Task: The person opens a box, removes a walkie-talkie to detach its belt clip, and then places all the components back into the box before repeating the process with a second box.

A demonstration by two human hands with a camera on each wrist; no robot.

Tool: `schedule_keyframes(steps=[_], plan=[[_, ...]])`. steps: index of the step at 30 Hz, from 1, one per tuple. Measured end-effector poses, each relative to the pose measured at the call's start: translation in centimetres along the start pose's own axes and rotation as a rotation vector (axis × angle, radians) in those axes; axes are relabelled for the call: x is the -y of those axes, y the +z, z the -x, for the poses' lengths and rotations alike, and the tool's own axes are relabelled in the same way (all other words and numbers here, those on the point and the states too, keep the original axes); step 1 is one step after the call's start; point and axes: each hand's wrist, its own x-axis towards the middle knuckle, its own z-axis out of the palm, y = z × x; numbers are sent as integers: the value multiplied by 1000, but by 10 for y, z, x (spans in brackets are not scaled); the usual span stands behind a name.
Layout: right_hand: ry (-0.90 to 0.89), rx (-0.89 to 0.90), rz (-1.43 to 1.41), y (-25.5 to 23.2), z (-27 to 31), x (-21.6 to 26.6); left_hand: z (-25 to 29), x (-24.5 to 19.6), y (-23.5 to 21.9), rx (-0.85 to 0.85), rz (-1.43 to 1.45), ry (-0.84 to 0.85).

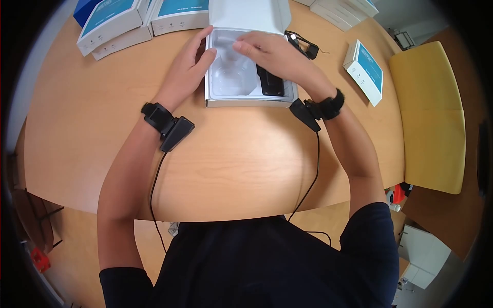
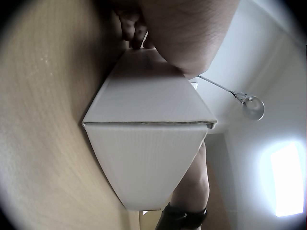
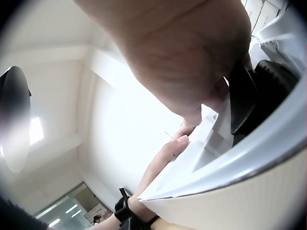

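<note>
Even, bright daylight fills the head view, whose fisheye lens bends the round pale wooden table (image 1: 92, 133) and blackens the corners. Soft shadows lie beneath both forearms. Both wrist views are blurred at close range; glare from a window washes out the area beyond the right hand (image 3: 192, 62).

The right hand (image 1: 272, 54) lies over the open white box (image 1: 215, 97), hiding part of its clear plastic tray (image 1: 231, 77) and the top of the black device (image 1: 270, 83) inside. In the right wrist view the palm fills the frame, so its fingertips cannot be seen. The blue-and-white boxes (image 1: 115, 20) along the table's far edge are cut off by the picture's top edge, their print too small to read.
</note>
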Motion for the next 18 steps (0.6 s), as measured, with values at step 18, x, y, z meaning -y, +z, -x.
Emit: schedule_keyframes(steps=[18], plan=[[100, -422, 160, -41, 77, -88, 2, -11, 2, -4, 17, -10]])
